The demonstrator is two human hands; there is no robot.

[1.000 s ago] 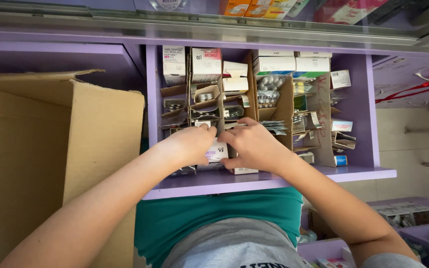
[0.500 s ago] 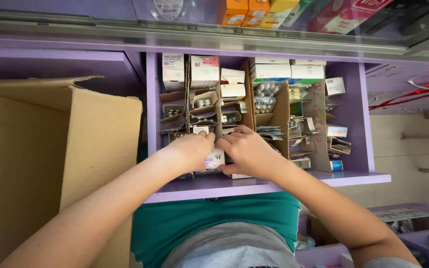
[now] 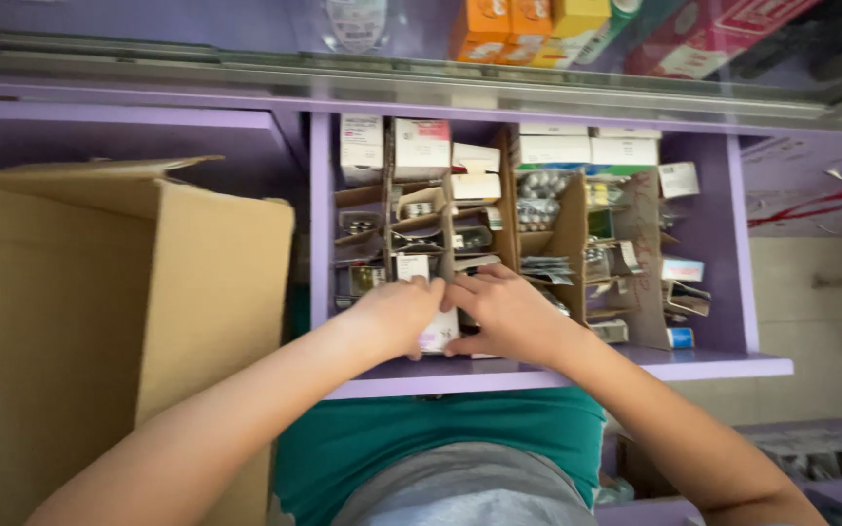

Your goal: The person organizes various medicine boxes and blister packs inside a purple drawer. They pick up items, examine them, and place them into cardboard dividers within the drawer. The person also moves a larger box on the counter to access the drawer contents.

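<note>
1. Nearest is the person's green-and-grey top, with both forearms reaching up into an open purple drawer (image 3: 538,370).
2. The left hand (image 3: 403,314) and right hand (image 3: 504,314) are pressed close together at the drawer's front, fingers curled around a small white packet (image 3: 439,333) pinched between them.
3. The step in hand looks like seating or pulling this packet among the cardboard dividers (image 3: 567,229); the next move likely calls for a firm pinch and a straight path along its slot.
4. Farther back stand white medicine boxes (image 3: 421,146); a large cardboard box (image 3: 99,321) sits left.
</note>
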